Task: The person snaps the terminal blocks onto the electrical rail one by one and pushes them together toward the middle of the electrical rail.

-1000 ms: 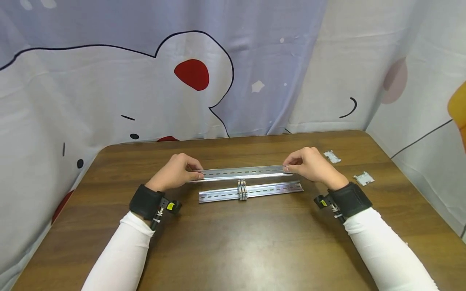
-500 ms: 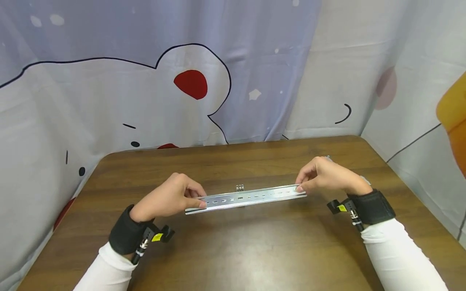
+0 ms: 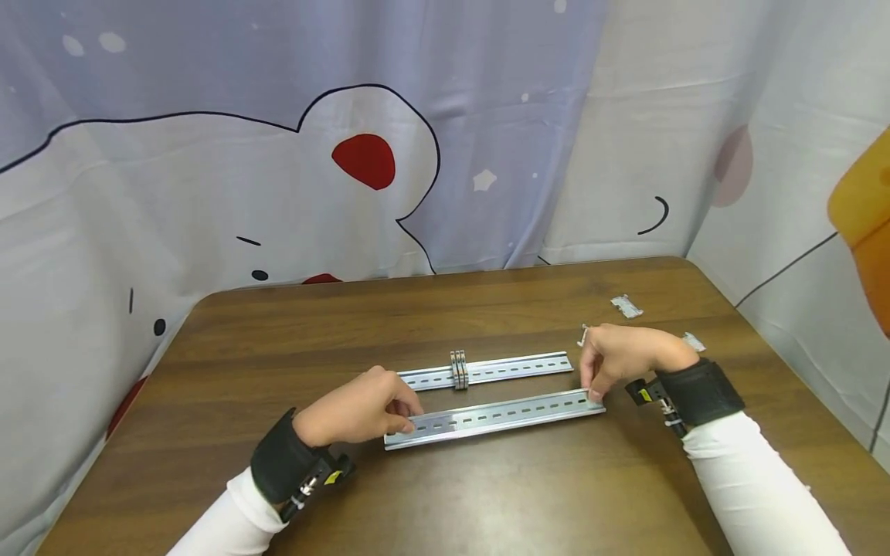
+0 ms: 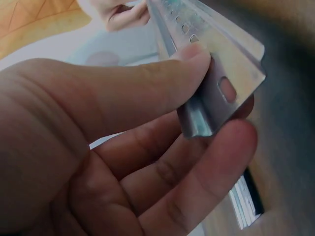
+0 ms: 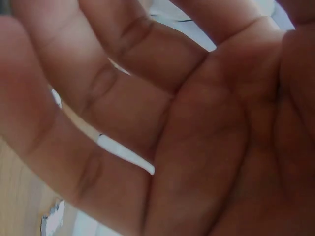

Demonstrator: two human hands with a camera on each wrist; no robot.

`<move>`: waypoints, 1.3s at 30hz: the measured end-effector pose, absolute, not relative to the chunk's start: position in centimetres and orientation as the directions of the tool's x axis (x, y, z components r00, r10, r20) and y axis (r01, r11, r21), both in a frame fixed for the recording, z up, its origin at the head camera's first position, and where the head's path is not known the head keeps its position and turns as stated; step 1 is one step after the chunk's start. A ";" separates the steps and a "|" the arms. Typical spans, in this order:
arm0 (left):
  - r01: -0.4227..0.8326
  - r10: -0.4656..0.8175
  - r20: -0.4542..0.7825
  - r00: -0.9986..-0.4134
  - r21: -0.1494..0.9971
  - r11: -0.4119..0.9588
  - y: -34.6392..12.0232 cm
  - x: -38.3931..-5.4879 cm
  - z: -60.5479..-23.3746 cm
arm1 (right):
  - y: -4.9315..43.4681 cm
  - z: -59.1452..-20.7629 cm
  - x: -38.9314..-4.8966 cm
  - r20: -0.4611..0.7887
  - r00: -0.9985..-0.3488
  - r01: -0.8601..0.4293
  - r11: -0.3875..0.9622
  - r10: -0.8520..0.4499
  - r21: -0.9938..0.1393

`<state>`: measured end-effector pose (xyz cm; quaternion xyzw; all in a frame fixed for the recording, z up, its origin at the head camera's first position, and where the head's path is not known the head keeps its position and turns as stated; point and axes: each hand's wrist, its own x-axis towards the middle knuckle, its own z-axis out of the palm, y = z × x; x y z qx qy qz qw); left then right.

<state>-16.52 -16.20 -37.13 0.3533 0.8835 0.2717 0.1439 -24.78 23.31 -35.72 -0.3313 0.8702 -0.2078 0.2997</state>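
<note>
A slotted metal DIN rail (image 3: 501, 417) lies slightly aslant at the front, between both hands. My left hand (image 3: 358, 409) pinches its left end. In the left wrist view the thumb presses the slotted face of the rail (image 4: 224, 64), with fingers curled behind it. At the right end, my right hand (image 3: 626, 351) pinches the rail between thumb and fingers. Its palm and curled fingers fill the right wrist view, where the grip itself is hidden. Just behind lies a second DIN rail (image 3: 521, 368), carrying three slim terminal blocks (image 3: 459, 371); the left hand overlaps its left end.
Two small pale flat pieces, one farther back (image 3: 627, 306) and one partly behind the right wrist (image 3: 694, 341), lie on the right of the wooden table (image 3: 487, 494). Another small white piece (image 3: 583, 334) shows beside the right hand. A printed curtain (image 3: 208, 177) hangs behind.
Both hands have carried the DIN rail from behind the rail with terminal blocks, over it, to the front. The rear rail and its blocks, hidden half a second ago, show again.
</note>
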 end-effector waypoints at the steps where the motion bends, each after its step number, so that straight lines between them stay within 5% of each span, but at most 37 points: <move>1: 0.553 0.708 -0.061 -0.704 0.577 0.600 -16.0 -16.5 -37.3 | 23.3 -35.8 -24.8 -0.392 -0.609 -0.451 0.708 -0.689 -0.544; 25: 0.603 0.681 -0.062 -0.729 0.413 0.683 -15.2 -16.6 -38.7 | 22.5 -36.4 -25.2 -0.427 -0.681 -0.464 0.802 -0.595 -0.377; 39: 0.685 0.735 0.010 -0.678 0.371 0.627 -14.2 -16.1 -38.8 | 23.4 -36.0 -25.4 -0.409 -0.718 -0.450 0.823 -0.564 -0.345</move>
